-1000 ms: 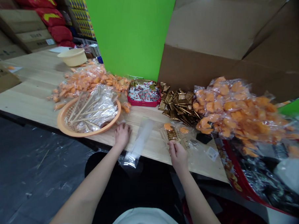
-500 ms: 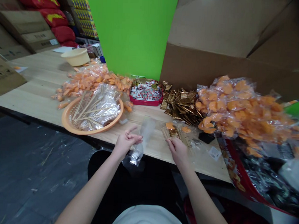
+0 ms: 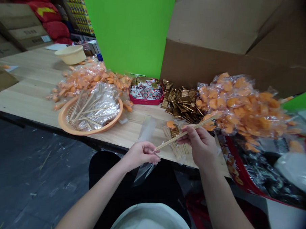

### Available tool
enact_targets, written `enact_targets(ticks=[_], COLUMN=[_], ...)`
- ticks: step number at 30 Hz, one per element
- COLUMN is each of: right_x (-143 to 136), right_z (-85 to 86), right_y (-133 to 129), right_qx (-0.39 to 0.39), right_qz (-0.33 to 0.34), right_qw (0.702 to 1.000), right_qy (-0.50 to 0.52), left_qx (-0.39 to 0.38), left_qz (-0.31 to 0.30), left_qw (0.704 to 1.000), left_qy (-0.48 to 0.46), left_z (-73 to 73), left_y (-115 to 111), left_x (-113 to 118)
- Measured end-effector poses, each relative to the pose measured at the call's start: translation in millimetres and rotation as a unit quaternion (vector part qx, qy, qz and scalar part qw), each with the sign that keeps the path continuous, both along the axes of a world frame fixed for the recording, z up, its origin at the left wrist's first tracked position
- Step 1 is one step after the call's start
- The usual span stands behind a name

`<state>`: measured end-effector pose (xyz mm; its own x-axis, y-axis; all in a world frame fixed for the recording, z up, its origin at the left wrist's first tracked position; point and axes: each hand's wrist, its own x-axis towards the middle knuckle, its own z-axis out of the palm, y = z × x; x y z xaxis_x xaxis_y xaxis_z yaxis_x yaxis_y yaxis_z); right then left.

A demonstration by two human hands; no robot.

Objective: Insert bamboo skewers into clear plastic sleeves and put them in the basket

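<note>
My right hand (image 3: 201,143) grips a few thin wooden sticks (image 3: 176,137), which slant from upper right to lower left above the table. At their lower ends, the fingertips of my left hand (image 3: 142,155) close on the tips. Beneath my left hand, a clear plastic bag (image 3: 147,127) lies flat and hangs over the table's front edge. Next to it on the tabletop are more wooden sticks (image 3: 176,150), gold packets and an orange piece (image 3: 170,124) in clear wrap, partly hidden by my right hand.
An orange basket (image 3: 62,122) of bagged sticks stands left. Behind are a red tray (image 3: 144,101) of small sachets and a gold packet pile (image 3: 184,104). Bagged orange pieces (image 3: 235,97) heap at right above a red box (image 3: 231,158). A cream basin (image 3: 71,55) sits far left.
My right hand has lifted sticks off the table and tilted them toward my left hand. My left hand has moved right and closed its fingers at their ends.
</note>
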<state>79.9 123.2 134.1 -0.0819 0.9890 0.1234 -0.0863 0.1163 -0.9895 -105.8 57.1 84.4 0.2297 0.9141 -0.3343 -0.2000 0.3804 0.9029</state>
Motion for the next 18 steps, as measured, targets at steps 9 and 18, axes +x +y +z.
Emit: enact_targets(ticks=[9, 18], right_x=[-13, -6], right_z=[-19.1, -9.9], right_y=[-15, -22], right_qx=[0.052, 0.165], right_qz=[0.198, 0.183], right_qw=[0.959, 0.945], right_qy=[-0.196, -0.217], left_qx=[-0.001, 0.021], left_qz=[-0.06, -0.049], left_qw=[0.998, 0.999], left_qy=[-0.013, -0.007], left_z=[11.1, 8.0], left_y=[3, 3], left_x=[6, 12])
